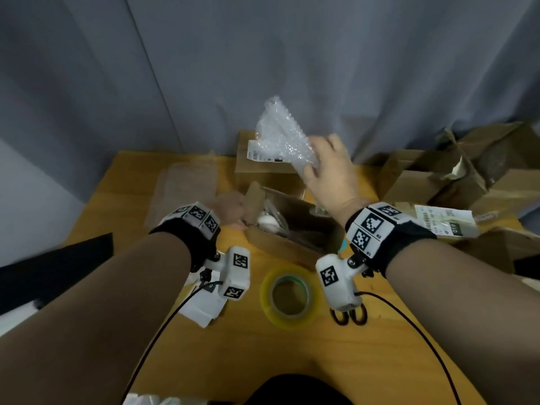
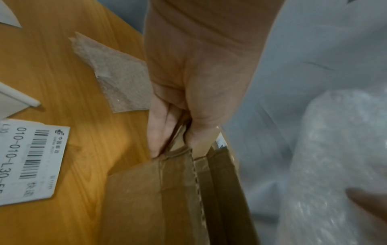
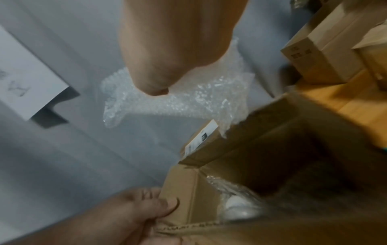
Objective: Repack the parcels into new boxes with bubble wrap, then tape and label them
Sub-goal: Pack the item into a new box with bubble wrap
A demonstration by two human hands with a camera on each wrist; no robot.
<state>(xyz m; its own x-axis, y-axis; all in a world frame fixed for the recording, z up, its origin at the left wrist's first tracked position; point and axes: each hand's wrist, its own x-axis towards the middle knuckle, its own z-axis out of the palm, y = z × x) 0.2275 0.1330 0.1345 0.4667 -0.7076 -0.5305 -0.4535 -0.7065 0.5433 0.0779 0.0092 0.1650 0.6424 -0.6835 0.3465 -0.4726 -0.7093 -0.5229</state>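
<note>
Grey curtain behind; orange wood-grain table point(image 1: 204, 346) as the work surface.

Far left: flat sheet of clear bubble wrap point(image 1: 187, 188), lying limp on the wood. Near it, white printed labels point(image 1: 204, 308) with barcodes, thin paper.

Left hand point(image 1: 230, 213): fingers and thumb pinching the left flap of the open box point(image 1: 292, 229), holding it back. Corrugated brown cardboard, rectangular; a white item in clear film point(image 1: 268, 222) lies inside at the left end.

Centre front: roll of clear tape point(image 1: 289, 296), glossy ring, flat on the table; black-handled scissors point(image 1: 349, 315) just beside it.

Right hand point(image 1: 330, 171): raised above and behind the box mouth, fingers curled round the lower end of a crumpled bubble wrap piece point(image 1: 280, 135), long axis slanting up and away to the left. The box opening lies directly below this hand, so lowering the wrap in looks like the next step.

Right: stack of worn cardboard parcels point(image 1: 467, 171), one labelled.
</note>
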